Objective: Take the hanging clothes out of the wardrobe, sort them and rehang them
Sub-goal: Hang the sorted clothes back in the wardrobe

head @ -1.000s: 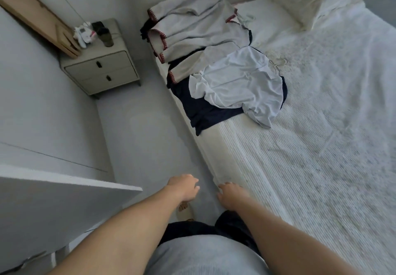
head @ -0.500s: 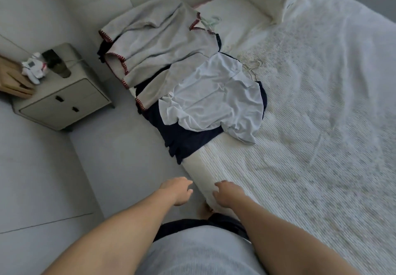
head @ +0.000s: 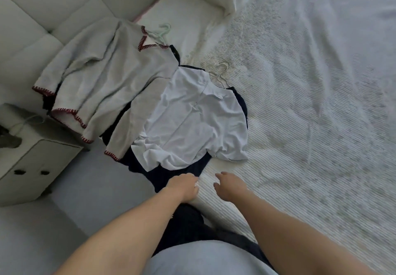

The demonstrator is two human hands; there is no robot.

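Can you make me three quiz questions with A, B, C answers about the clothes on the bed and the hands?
1. Where is the white shirt?
A on the navy garment
B on the floor
C on the nightstand

2. What colour is the stitching on the grey cardigan?
A green
B red
C yellow

3. What do the left hand and right hand hold?
A a hanger
B a sock
C nothing

Answers: 1 A, navy shows under its edges. 2 B, red stitches line its edges. 3 C, both hands are bare near the bed edge.
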